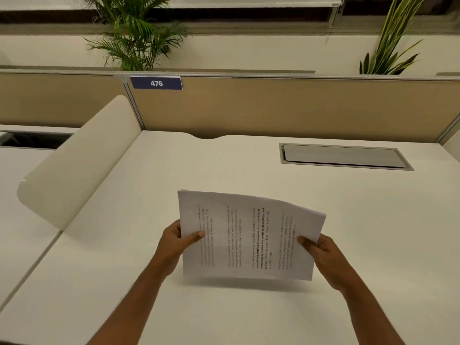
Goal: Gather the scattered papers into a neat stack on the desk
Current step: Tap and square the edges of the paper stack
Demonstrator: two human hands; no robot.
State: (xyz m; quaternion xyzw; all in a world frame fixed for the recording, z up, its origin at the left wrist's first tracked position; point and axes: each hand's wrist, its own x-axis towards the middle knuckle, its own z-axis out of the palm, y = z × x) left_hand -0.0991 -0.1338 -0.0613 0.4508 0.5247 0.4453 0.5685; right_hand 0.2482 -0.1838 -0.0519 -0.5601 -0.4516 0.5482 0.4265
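A stack of white printed papers (249, 235) stands nearly upright on its lower edge, close above or on the white desk (224, 168), its text running sideways. My left hand (175, 241) grips the stack's left edge, thumb on the front sheet. My right hand (317, 250) grips the right edge the same way. The top edge bows slightly toward the right, and the sheets' edges look nearly aligned.
A rounded cream divider panel (74, 165) slants up at the desk's left side. A grey cable-tray lid (343, 156) is set into the desk at the back right. A tan partition (286, 108) with a blue "476" label (156, 83) closes the back; plants rise behind it.
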